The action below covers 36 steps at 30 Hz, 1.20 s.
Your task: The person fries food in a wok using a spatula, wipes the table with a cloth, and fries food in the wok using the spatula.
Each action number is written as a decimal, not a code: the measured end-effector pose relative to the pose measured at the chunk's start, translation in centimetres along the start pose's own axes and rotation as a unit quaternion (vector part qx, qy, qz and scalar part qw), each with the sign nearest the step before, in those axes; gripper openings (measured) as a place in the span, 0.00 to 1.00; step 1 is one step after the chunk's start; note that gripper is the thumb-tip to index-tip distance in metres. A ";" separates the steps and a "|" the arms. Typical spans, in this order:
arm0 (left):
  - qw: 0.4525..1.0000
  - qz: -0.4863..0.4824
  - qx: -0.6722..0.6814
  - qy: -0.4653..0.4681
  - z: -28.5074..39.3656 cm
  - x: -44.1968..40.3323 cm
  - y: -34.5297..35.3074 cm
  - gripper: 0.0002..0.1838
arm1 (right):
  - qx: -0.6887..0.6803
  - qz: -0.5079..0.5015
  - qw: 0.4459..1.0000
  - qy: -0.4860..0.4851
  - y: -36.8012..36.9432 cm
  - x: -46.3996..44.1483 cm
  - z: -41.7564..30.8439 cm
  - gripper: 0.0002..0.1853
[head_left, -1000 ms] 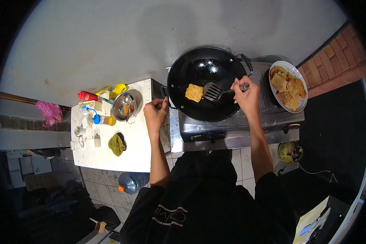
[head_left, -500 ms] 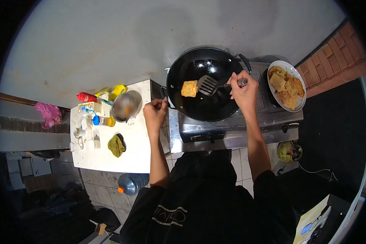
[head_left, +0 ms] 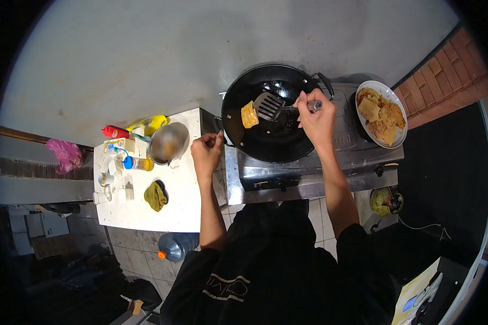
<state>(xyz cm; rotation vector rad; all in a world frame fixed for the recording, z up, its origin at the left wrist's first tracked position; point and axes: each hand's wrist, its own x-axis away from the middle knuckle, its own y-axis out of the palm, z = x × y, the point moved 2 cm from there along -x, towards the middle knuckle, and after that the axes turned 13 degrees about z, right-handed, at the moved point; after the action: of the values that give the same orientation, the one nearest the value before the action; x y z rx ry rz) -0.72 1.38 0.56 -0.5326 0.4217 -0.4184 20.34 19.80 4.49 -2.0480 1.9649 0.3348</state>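
Note:
My right hand [head_left: 317, 122] is closed around the handle of a slotted spatula [head_left: 269, 106], whose dark blade is inside the black wok [head_left: 287, 143]. Against the blade's left edge, a golden fried piece of food [head_left: 249, 115] stands tilted toward the wok's left wall. My left hand [head_left: 206, 154] is closed beside the wok's left handle [head_left: 218, 124], its thumb at or very near that handle. A small dark patch shows between its fingers, too unclear to name.
The wok sits on a metal gas stove [head_left: 320, 176]. To its right is a white plate [head_left: 365, 130] of fried pieces. On the left, a white table [head_left: 184, 211] bears a metal bowl [head_left: 178, 135], bottles and a green cloth [head_left: 155, 196]. A water jug [head_left: 179, 246] lies below.
The spatula and my right hand have shifted left and slightly up. The fried piece has tipped and moved a little left. My left hand has hardly moved.

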 end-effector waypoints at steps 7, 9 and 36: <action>1.000 -0.001 0.027 0.006 -1.2 -0.1 0.5 0.15 | -0.009 0.022 0.998 -0.050 0.5 0.9 -0.7 0.16; 1.000 -0.002 0.031 0.003 -0.9 -0.1 0.4 0.14 | -0.006 0.017 0.998 -0.056 0.5 1.2 -1.1 0.15; 1.000 -0.019 -0.003 -0.017 -0.4 -0.2 0.1 0.14 | 0.032 -0.080 0.967 -0.241 1.5 4.9 -4.4 0.10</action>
<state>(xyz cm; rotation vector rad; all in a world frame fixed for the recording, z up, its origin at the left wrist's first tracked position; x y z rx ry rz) -1.07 1.37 0.25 -0.5532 0.3799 -0.4432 18.99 13.58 6.82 -1.8487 1.4910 0.6523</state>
